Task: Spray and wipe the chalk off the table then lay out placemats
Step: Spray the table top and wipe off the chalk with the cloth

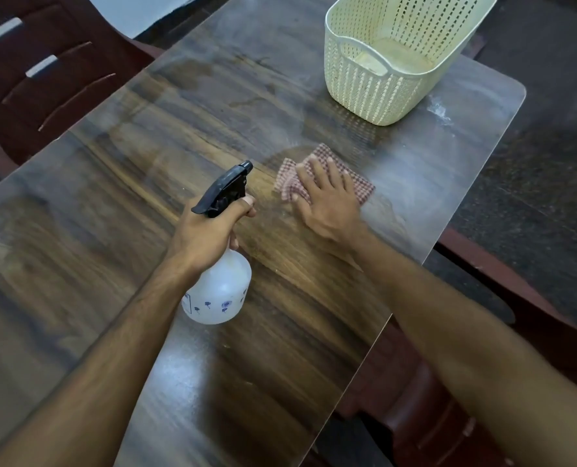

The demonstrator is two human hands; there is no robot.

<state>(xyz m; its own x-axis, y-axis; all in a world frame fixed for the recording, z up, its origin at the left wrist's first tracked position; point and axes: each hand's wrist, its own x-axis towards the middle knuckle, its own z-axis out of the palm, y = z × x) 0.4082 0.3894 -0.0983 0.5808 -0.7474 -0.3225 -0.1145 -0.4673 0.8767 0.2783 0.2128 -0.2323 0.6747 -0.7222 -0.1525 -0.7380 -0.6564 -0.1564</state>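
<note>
In the head view, the left hand (209,237) grasps the neck of a white spray bottle (218,291) with a black trigger head, a little left of the frame centre, above the wooden table (78,230). The right hand (327,197) lies flat with straight fingers on a red checked cloth (361,188), pressing it on the table near the centre right. A pale chalk smear (440,111) remains at the upper right, just beside a cream woven basket (395,55). A dark chair (44,69) is at the upper left.
</note>
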